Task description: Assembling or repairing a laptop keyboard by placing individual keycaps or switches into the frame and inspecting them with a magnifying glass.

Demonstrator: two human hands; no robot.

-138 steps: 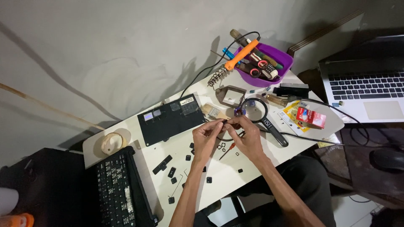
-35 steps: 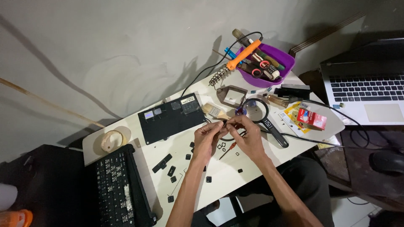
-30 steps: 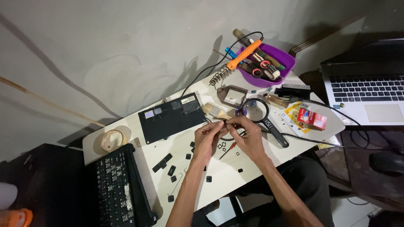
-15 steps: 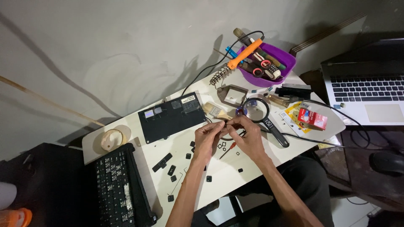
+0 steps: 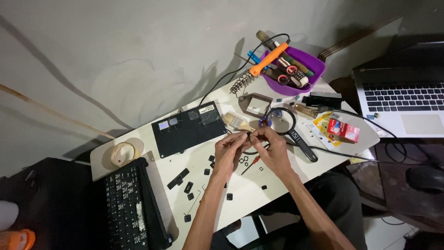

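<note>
left hand (image 5: 230,150): fingers curled in, tips pinching a small dark part (image 5: 250,137) from its left side; clenched on it, as far as the view shows
small dark part: sits between the two sets of fingertips, above the table, too small to name; long axis cannot tell
right hand (image 5: 273,150): fingertips pinched onto the same part from its right side; the two hands touch at the tips, so neither is nearer
relation: part lies at the far end of both grips, away from the body, forearms running in from the near edge
far left of grip: black keyboard (image 5: 132,206) hanging over the table's near-left corner; tape roll (image 5: 121,153) beyond it
left of grip: black flat panel (image 5: 188,129) with pale stickers, just beside the left hand, farther from the body
below grip: loose black keycaps (image 5: 187,187) scattered on the table, some under the hands; a red-handled screwdriver (image 5: 250,164) between the wrists
just beyond grip: paintbrush (image 5: 237,121); magnifying glass (image 5: 286,127), lens almost touching the right fingertips, handle slanting right and nearer
far beyond, right: purple bowl (image 5: 314,70) of tools, orange soldering iron (image 5: 265,60) leaning out of it
right of grip: red packet (image 5: 343,130) on a yellow card
far right: open laptop (image 5: 407,104), well apart
surface: white table (image 5: 240,206), cluttered, set against the wall
room: grey wall (image 5: 115,55), dim floor at right
</note>
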